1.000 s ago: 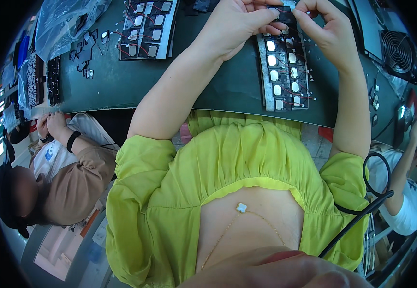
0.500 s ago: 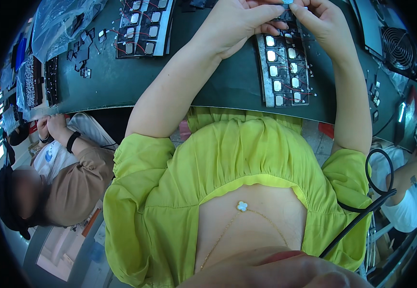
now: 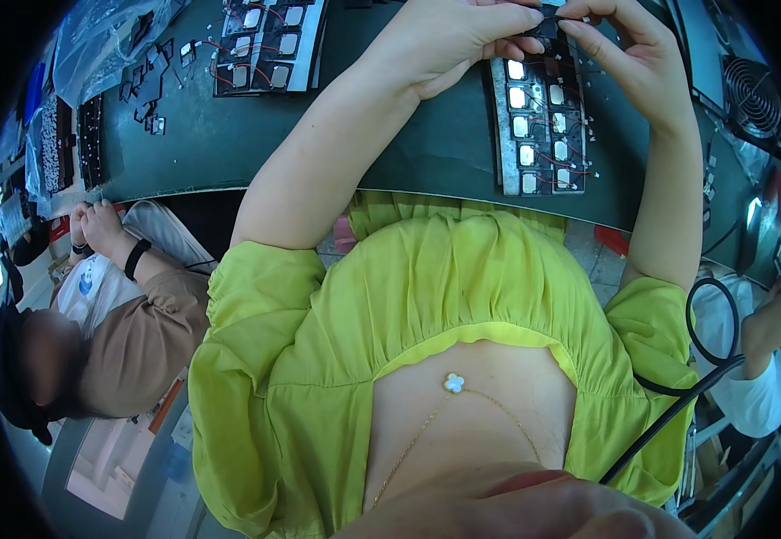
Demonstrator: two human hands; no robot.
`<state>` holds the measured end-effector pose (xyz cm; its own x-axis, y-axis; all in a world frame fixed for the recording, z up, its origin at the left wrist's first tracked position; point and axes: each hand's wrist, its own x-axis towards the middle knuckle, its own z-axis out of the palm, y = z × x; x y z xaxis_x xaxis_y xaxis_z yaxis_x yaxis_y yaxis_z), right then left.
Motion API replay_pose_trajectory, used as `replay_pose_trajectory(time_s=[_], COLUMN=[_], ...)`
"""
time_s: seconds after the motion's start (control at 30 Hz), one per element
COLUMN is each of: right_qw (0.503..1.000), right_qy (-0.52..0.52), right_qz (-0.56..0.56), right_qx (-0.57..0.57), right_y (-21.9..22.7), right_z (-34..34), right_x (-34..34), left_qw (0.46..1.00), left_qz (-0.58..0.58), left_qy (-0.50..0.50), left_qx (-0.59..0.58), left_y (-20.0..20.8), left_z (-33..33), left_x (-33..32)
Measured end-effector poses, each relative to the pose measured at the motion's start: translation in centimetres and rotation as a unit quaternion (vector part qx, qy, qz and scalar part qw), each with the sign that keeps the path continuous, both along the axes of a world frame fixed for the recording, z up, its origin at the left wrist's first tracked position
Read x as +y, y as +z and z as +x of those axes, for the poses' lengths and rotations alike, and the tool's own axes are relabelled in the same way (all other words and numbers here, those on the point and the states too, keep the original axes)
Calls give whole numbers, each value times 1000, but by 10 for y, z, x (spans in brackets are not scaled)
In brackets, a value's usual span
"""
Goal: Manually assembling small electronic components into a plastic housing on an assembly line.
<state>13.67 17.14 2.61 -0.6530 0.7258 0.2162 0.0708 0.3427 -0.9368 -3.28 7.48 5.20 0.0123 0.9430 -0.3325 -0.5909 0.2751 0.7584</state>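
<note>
My left hand (image 3: 462, 40) and my right hand (image 3: 633, 54) meet at the top of the view, fingertips pinched. Between them is a small black part (image 3: 549, 24), partly hidden by the fingers and cut close to the frame's edge. Just below lies a black tray (image 3: 541, 135) with two columns of small rectangular parts with silvery faces and thin red wires. My left fingers hang over the tray's far end, and my right wrist is to the right of it.
A similar filled tray (image 3: 269, 45) sits left on the green tabletop (image 3: 408, 157). Loose black pieces (image 3: 148, 85) and a clear plastic bag (image 3: 107, 54) lie farther left. A round-grilled fan (image 3: 754, 97) stands at right. Another person (image 3: 139, 332) sits at my left.
The light blue bit at my fingertips no longer shows; a black part does. My right hand has shifted slightly right and its fingers have bent differently. The whole view has shifted slightly.
</note>
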Motion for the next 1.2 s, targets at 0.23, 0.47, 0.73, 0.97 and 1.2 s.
replay_pose_trajectory(time_s=[0.23, 0.47, 0.73, 0.97, 1.2], right_qw=[998, 991, 991, 983, 991], right_qy=[-7, -18, -5, -18, 21], right_qz=[-19, -67, -74, -51, -133], right_qx=[-53, -117, -115, -178, -21], right_y=[11, 9, 25, 24, 25], right_z=[-3, -3, -14, -15, -19], right_x=[-4, -1, -10, -7, -10], left_qw=[1000, 1000, 1000, 999, 999], left_qz=[3, 11, 20, 37, 49], left_qy=[3, 2, 3, 4, 1], left_qx=[-5, -9, -9, 3, 7], left_y=[-2, -2, -3, -2, -3], left_z=[0, 1, 0, 4, 1], left_x=[0, 1, 0, 1, 3])
